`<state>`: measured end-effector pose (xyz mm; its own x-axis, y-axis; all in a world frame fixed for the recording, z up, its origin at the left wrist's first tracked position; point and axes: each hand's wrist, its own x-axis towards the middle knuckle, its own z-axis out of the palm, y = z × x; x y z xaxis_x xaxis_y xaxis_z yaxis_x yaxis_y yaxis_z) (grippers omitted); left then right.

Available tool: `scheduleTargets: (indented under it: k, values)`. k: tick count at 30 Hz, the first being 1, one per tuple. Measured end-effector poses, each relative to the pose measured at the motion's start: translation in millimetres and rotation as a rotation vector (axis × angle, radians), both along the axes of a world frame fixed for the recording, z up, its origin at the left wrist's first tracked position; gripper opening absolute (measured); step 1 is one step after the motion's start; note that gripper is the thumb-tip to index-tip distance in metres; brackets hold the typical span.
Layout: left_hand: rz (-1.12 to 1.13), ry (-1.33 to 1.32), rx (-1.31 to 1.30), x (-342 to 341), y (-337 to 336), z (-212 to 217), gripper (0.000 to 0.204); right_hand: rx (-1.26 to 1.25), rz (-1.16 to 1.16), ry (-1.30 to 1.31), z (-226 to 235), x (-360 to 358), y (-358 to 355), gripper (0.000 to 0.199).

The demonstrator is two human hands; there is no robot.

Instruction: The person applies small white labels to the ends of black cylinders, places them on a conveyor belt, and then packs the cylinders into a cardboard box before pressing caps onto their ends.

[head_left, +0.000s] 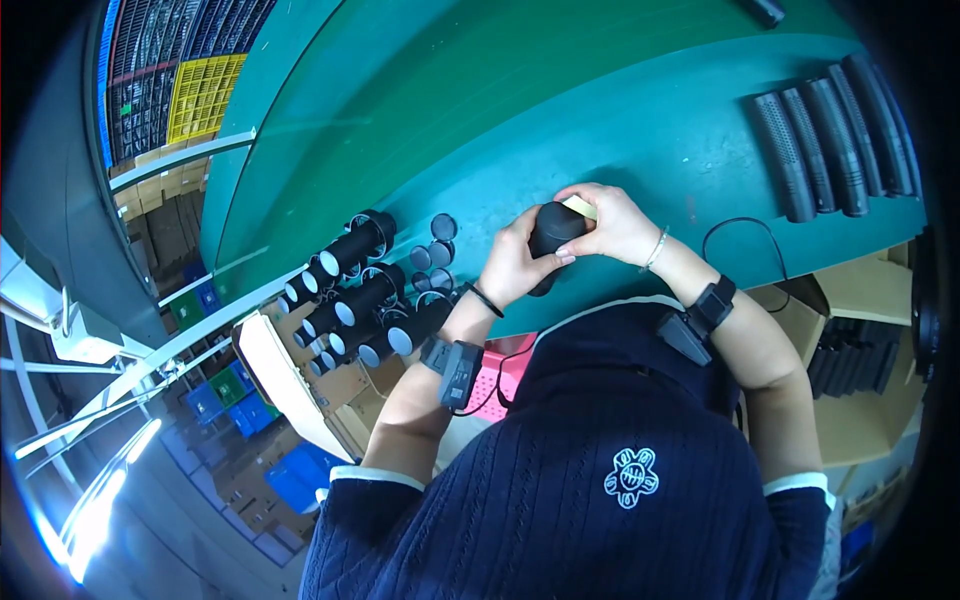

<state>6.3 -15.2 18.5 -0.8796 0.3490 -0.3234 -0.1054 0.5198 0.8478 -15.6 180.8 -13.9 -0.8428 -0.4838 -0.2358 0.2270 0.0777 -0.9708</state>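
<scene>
In front of my body, both hands close around a black, round-ended cylindrical part [556,228] just over the green tabletop [660,130]. My left hand [512,262] grips its left side, with the thumb across the near face. On the other side, my right hand [622,230] has its thumb on the part and its fingers curled over the far side. A small pale yellow piece [580,207] shows between the right fingers and the part; whether it is stuck on or held, I cannot make out. The part's lower end lies partly behind my left hand.
Several black cylinders with whitish ends [345,250] lie at the left edge, beside small round dark caps [443,227]. Black perforated tubes [835,135] line up at the right. Below are a pink basket [492,380] and a cardboard box [870,290]. A black cable [745,220] loops nearby.
</scene>
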Motion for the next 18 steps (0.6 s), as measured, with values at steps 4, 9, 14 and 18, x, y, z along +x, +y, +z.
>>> scheduleTargets:
  k: [4,9,14,18]
  values:
    - [0.029,-0.052,-0.029,0,8,5,0.055,0.017,-0.042,0.11,-2,1,3,0.061]
    - [0.067,0.089,-0.039,3,14,5,0.054,0.013,0.012,0.189,-3,2,8,0.068]
    - [-0.065,0.275,-0.341,-2,8,11,0.061,0.151,-0.152,0.434,-21,6,18,0.015]
    - [-0.065,0.322,-0.447,-5,9,6,0.06,0.096,0.035,-0.044,13,4,12,0.018]
